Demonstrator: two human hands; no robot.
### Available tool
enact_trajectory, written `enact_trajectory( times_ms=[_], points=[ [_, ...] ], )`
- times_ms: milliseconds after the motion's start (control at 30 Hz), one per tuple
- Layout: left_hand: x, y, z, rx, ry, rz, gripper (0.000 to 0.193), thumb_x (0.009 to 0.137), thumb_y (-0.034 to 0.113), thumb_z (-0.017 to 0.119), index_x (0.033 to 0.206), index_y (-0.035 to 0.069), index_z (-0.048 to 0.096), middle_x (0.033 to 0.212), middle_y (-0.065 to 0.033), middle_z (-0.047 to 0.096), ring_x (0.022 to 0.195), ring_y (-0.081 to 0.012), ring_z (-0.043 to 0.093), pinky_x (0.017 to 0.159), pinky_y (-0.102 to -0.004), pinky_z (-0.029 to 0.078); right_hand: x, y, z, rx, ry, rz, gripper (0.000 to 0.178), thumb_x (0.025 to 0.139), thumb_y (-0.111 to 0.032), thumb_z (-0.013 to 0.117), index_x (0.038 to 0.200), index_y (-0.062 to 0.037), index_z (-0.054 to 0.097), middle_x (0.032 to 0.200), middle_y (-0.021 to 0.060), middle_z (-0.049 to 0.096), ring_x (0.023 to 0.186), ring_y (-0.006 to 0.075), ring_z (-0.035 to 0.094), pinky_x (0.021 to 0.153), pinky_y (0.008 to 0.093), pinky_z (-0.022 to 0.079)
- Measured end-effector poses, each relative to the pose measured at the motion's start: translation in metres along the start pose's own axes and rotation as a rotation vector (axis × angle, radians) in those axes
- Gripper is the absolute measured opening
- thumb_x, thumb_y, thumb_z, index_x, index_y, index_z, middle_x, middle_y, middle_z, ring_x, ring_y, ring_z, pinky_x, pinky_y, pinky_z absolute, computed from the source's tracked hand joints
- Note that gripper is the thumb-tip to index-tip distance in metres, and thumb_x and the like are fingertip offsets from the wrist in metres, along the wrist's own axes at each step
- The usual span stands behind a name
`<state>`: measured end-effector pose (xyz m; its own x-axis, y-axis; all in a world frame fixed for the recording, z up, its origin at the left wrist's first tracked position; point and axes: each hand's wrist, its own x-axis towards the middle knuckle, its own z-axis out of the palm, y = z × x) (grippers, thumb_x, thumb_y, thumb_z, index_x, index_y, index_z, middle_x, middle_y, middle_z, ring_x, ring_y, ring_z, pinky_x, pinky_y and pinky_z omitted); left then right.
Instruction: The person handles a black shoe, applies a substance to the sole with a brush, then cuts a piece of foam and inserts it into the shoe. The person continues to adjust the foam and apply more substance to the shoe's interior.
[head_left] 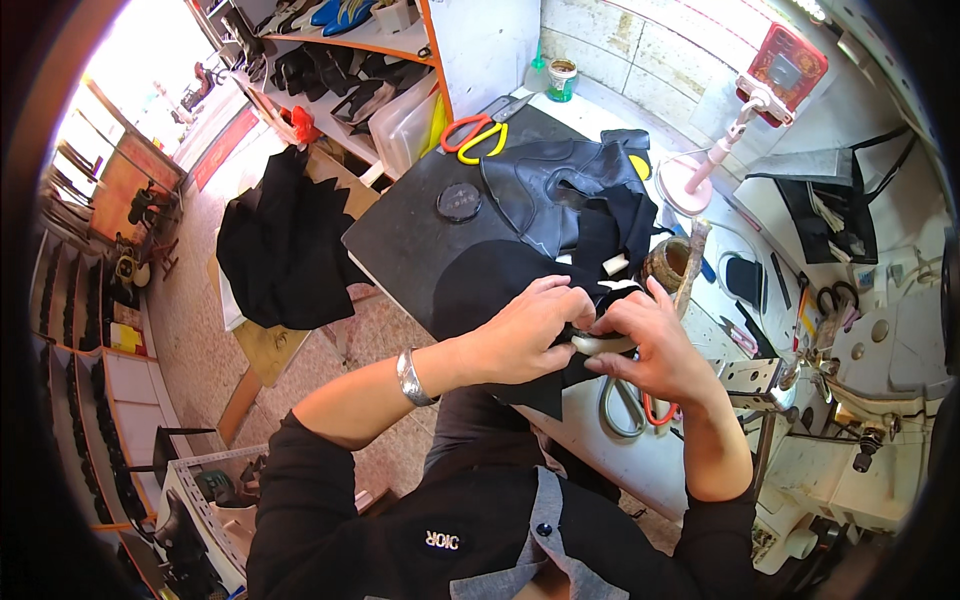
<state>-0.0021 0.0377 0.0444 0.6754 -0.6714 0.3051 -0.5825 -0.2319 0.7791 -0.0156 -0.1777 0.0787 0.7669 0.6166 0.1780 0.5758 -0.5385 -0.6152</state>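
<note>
Workshop bench (420, 240), dark top | left hand (525, 335) and right hand (650, 345) both pinch black fabric piece (520, 275) with pale strip (600, 345) between fingertips | strip runs left-right, hands equally near | scissors (625, 405) beneath.

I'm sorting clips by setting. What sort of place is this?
Most likely a small shoemaking or leather workshop: black leather pieces lie cut on the workbench, scissors beside them, shelves of shoes behind, while both hands work black material.

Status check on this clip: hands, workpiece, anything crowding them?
Left hand and right hand both pinching black fabric piece with pale strip. Grey-handled scissors lie right under the right hand.
</note>
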Motion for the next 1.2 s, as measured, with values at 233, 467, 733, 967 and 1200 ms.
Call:
enact_trajectory(
  times_ms=[233, 467, 733, 967, 1200],
  points=[
    [0.001, -0.002, -0.002, -0.038, -0.06, -0.045, 0.031, 0.073, 0.001, 0.062, 0.1, 0.007, 0.047, 0.091, -0.0049, 0.056, 0.092, -0.0228, 0.058, 0.113, -0.0484, 0.023, 0.0, -0.003, 0.015, -0.193, 0.067, 0.044, 0.018, 0.074, -0.021, 0.076, 0.084, -0.011, 0.064, 0.08, -0.0004, 0.061, 0.089, 0.0213, 0.058, 0.107, 0.0601, 0.024],
    [0.0, -0.004, -0.005, -0.095, -0.033, -0.071, 0.03, 0.074, -0.001, 0.063, 0.098, 0.007, 0.046, 0.086, -0.0039, 0.056, 0.086, -0.0241, 0.059, 0.115, -0.0491, 0.02, -0.001, -0.009, 0.034, -0.341, 0.211, 0.016, 0.017, 0.073, -0.021, 0.075, 0.081, -0.0121, 0.063, 0.075, -0.0003, 0.057, 0.083, 0.0207, 0.056, 0.105, 0.058, 0.026],
    [0.003, -0.011, -0.018, -0.017, -0.173, -0.061, 0.029, 0.075, -0.002, 0.064, 0.097, 0.005, 0.048, 0.086, -0.0055, 0.057, 0.091, -0.026, 0.059, 0.1, -0.0416, 0.038, 0.001, 0.0, 0.037, -0.229, 0.122, 0.058, 0.02, 0.074, -0.026, 0.076, 0.083, -0.0117, 0.065, 0.079, 0.0005, 0.062, 0.087, 0.0208, 0.057, 0.103, 0.0546, 0.029],
    [0.026, -0.022, -0.024, -0.116, -0.453, -0.126, 0.035, 0.075, -0.001, 0.068, 0.104, 0.001, 0.049, 0.091, -0.0128, 0.067, 0.091, -0.0303, 0.065, 0.078, -0.0381, 0.048, -0.004, 0.008, 0.046, -0.244, 0.019, 0.066, 0.021, 0.072, -0.024, 0.077, 0.087, -0.0116, 0.071, 0.084, -0.0015, 0.065, 0.089, 0.0198, 0.058, 0.102, 0.0531, 0.03],
    [0.034, -0.025, -0.018, 0.084, -0.557, -0.14, 0.029, 0.077, 0.0, 0.066, 0.1, 0.001, 0.049, 0.082, -0.0128, 0.066, 0.083, -0.0321, 0.066, 0.07, -0.0381, 0.049, -0.008, 0.002, 0.065, -0.373, 0.203, 0.049, 0.018, 0.071, -0.022, 0.077, 0.085, -0.0138, 0.068, 0.082, -0.0029, 0.063, 0.086, 0.0191, 0.058, 0.103, 0.0525, 0.028]
  ],
)
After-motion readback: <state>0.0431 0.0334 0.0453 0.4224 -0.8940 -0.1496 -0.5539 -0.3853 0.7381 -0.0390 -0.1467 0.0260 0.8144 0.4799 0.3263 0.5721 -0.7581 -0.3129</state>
